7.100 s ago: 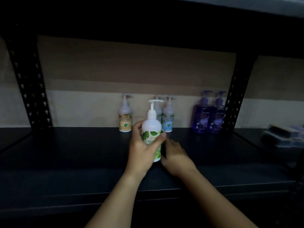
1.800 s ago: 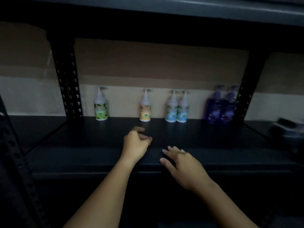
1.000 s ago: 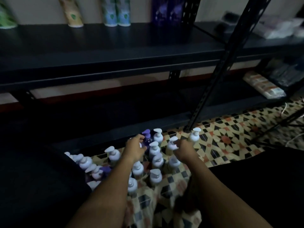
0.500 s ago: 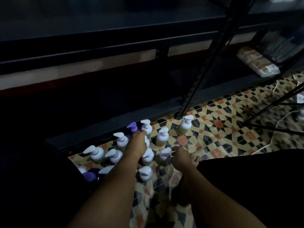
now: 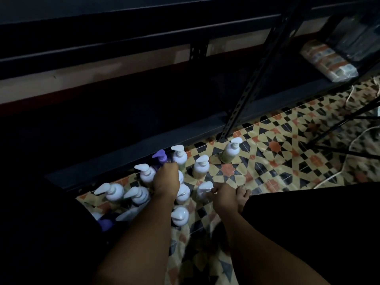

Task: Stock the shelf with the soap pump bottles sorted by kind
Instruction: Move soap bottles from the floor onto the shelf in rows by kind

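Standing upright on the patterned tiled floor: roughly ten white-pump plastic soap bottles, two purple ones. Left hand reaches among them, grip hidden; right hand pinches a white pump.

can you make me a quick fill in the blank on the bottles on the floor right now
1. The pump bottles stand on the patterned ____ floor.
2. The left hand reaches beside a bottle with a ____ pump head.
3. The lone white-capped pump bottle stands nearest the black shelf ____.

Missing: tiled; purple; upright
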